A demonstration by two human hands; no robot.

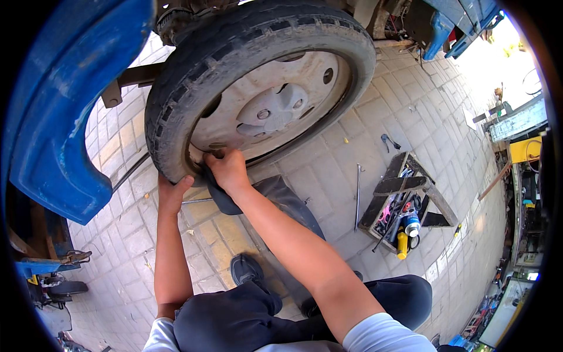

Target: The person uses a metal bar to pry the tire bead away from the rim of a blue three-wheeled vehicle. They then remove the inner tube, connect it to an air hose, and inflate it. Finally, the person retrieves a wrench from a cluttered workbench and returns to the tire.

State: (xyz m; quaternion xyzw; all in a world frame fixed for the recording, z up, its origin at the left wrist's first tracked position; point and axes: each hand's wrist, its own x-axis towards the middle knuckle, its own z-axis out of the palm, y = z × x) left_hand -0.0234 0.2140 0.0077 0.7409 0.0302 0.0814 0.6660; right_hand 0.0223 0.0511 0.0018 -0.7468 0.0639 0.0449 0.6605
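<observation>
One tire (171,126) on one wheel (258,88), one black rubber tube (221,198) at the lower rim, one right hand (227,169), fingers pinching the tube, one left hand (171,195) against the tire, fingers hidden, grip not determinable.

Vehicle repair workshop, open to daylight (492,64) at two o'clock, brick-like paving (328,170) underfoot, blue vehicle bodywork (58,117) at ten o'clock, a large wheel (264,111) at twelve, an open toolbox (400,185) crammed with hand tools (402,242) at three, jumbled equipment (478,317) at four.
</observation>
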